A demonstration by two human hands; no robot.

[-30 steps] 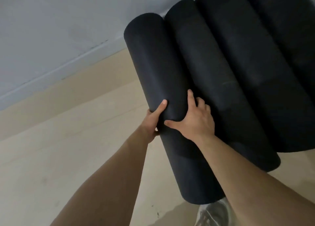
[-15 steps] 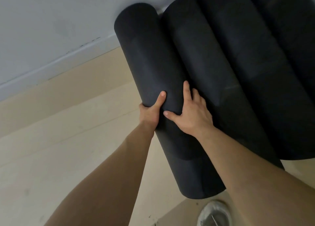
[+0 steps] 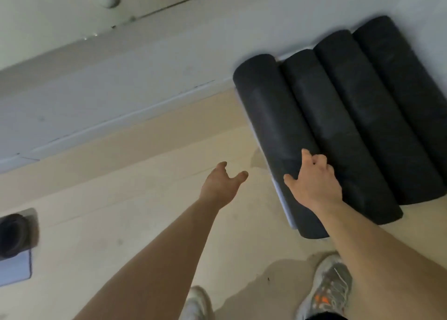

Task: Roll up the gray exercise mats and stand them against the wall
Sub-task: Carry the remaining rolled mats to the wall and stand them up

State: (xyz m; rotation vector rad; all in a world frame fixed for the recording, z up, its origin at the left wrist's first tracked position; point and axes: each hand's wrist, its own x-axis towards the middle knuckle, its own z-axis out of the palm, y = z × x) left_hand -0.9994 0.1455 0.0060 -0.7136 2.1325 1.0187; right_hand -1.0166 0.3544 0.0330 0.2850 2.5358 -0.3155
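Head view: four rolled mats lean in a row against the wall [image 3: 145, 78], their lower ends on the floor [image 3: 116, 203]. The right hand [image 3: 312, 182] holds the leftmost rolled mat [image 3: 273, 116], thumb across its front and fingers bent over its side next to the other three rolls [image 3: 358, 116]. The left hand [image 3: 222, 184], which gripped this roll half a second ago, has let go and hangs over the floor with its fingers loose and holding nothing.

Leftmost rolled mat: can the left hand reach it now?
Probably yes: the left hand is open beside the leftmost rolled mat, only bare floor between; the right hand grips the mat's right side.
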